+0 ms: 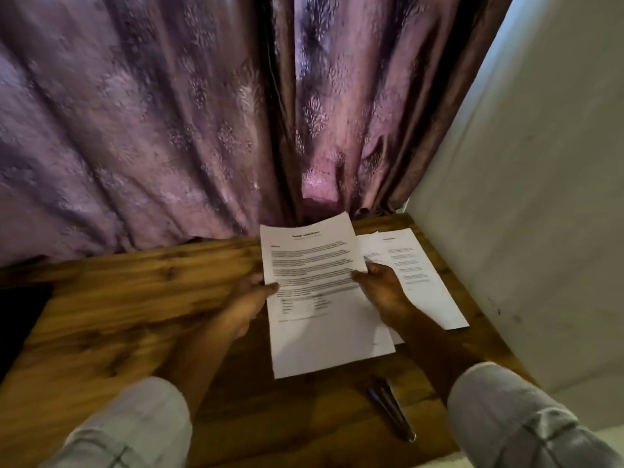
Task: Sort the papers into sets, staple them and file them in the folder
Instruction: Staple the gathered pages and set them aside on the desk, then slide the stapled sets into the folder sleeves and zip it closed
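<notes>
A printed sheet of paper [320,298], dense with text and a small table, is held over the wooden table [118,315]. My left hand [250,298] pinches its left edge with the thumb on top. My right hand [381,292] pinches its right edge. More sheets lie beneath it, their corner showing at the lower right. Another printed page [425,282] lies flat on the table to the right, partly hidden by my right hand. A dark stapler [391,410] lies on the table in front of the held sheet.
A purple patterned curtain [152,130] hangs behind the table's far edge. A white wall [540,197] borders the table on the right. A dark object [20,319] sits at the table's left edge.
</notes>
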